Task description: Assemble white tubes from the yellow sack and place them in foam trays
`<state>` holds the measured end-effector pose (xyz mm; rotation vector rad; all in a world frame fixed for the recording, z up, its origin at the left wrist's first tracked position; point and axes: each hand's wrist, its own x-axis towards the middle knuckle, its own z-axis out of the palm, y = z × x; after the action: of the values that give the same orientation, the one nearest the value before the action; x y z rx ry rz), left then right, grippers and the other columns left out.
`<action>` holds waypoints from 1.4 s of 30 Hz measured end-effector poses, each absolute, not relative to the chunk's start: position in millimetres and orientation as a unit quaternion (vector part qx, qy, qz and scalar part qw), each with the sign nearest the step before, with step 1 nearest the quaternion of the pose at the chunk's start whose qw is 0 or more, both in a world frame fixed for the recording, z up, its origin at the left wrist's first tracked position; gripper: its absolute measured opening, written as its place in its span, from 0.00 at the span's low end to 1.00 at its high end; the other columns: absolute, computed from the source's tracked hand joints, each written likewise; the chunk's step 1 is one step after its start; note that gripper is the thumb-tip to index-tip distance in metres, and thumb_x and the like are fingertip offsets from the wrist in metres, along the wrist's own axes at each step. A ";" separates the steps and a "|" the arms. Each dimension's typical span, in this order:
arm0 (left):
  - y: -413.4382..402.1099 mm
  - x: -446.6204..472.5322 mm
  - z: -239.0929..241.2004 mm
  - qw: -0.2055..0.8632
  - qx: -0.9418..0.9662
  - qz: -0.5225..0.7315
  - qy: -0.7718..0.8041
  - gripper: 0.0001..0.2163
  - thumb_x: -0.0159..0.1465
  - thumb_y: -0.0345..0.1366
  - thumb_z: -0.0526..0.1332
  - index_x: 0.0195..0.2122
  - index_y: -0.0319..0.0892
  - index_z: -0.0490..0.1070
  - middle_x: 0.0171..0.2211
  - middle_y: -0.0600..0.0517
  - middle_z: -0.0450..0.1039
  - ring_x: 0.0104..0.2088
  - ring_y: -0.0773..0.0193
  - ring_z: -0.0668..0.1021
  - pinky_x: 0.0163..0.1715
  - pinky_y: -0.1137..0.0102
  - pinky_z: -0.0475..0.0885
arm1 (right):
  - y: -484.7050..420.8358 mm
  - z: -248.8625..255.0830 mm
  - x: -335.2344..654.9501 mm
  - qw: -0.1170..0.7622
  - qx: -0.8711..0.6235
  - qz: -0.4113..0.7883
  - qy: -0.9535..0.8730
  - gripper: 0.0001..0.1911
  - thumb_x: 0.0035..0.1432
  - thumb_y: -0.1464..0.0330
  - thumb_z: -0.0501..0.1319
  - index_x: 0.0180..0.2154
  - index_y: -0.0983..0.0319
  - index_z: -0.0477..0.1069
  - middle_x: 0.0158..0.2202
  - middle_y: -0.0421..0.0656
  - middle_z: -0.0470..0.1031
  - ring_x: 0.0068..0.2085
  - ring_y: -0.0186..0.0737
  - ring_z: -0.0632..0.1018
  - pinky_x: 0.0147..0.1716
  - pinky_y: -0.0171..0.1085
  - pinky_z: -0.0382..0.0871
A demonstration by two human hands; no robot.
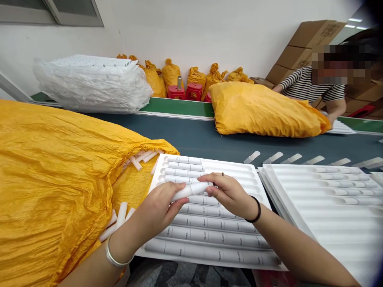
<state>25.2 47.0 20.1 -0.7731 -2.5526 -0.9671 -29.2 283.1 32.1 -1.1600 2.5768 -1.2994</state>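
My left hand (172, 201) pinches a plain white plastic tube (183, 193). Between the fingers and thumb of my right hand (223, 189) is a white tube piece with small dark print (201, 187). The two pieces meet end to end in one slanted line; how far one sits inside the other I cannot tell. Both hands are above a white grooved tray (251, 169), whose grooves hold rows of printed white tubes (215, 252). At the left, loose plain tubes (121, 213) spill from the mouth of a yellow woven sack (60, 179).
Stacked white trays (326, 223) stand at the right, with clear-looking tube pieces (273, 158) along their far edge. Across the dark conveyor belt (179, 129) a person in a striped shirt (302, 85) handles another yellow sack (263, 109). A plastic-wrapped tray stack (95, 85) lies at the far left.
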 end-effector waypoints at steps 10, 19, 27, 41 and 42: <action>54.8 26.5 20.7 0.246 -0.349 -0.184 -0.885 0.17 0.63 0.30 0.59 0.52 0.34 0.60 0.34 0.45 0.74 0.34 0.60 0.76 0.33 0.65 0.75 | 287.5 31.1 -22.2 0.162 -0.251 -0.523 0.799 0.16 0.63 0.60 0.55 0.46 0.62 0.71 0.28 0.41 0.72 0.29 0.32 0.73 0.30 0.32 0.69; 49.1 24.2 5.3 0.222 -0.382 -0.148 -0.885 0.17 0.63 0.29 0.58 0.52 0.34 0.60 0.37 0.43 0.74 0.35 0.57 0.76 0.33 0.62 0.75 | 280.8 21.2 -24.9 0.337 -0.129 -0.603 0.711 0.21 0.59 0.55 0.57 0.40 0.67 0.72 0.24 0.40 0.70 0.22 0.29 0.70 0.25 0.31 0.67; 50.2 20.8 4.3 0.141 -0.315 -0.241 -0.907 0.14 0.65 0.36 0.56 0.51 0.39 0.60 0.40 0.44 0.75 0.40 0.56 0.78 0.39 0.62 0.76 | 281.0 17.0 -22.4 0.093 -0.381 -0.372 0.841 0.25 0.64 0.59 0.53 0.58 0.65 0.59 0.52 0.55 0.69 0.50 0.46 0.72 0.47 0.46 0.69; 24.7 45.4 4.2 0.085 -0.193 -0.188 -0.959 0.28 0.64 0.43 0.53 0.63 0.41 0.48 0.54 0.38 0.66 0.54 0.49 0.71 0.48 0.57 0.71 | 282.3 27.6 -49.4 -0.155 -0.384 -0.112 0.903 0.10 0.63 0.69 0.53 0.37 0.63 0.72 0.31 0.47 0.71 0.32 0.39 0.70 0.33 0.38 0.62; 5.6 42.4 -0.7 0.080 -0.118 -0.143 -0.979 0.25 0.64 0.44 0.52 0.60 0.40 0.54 0.52 0.37 0.67 0.52 0.46 0.71 0.47 0.53 0.70 | 295.5 24.0 -72.2 -0.140 -0.294 -0.107 0.939 0.10 0.62 0.65 0.55 0.36 0.64 0.73 0.32 0.48 0.71 0.34 0.41 0.70 0.34 0.38 0.62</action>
<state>42.4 5.6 -0.7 -0.3534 -2.9288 -0.4287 -72.2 295.5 24.0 -1.0174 3.2470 -0.3701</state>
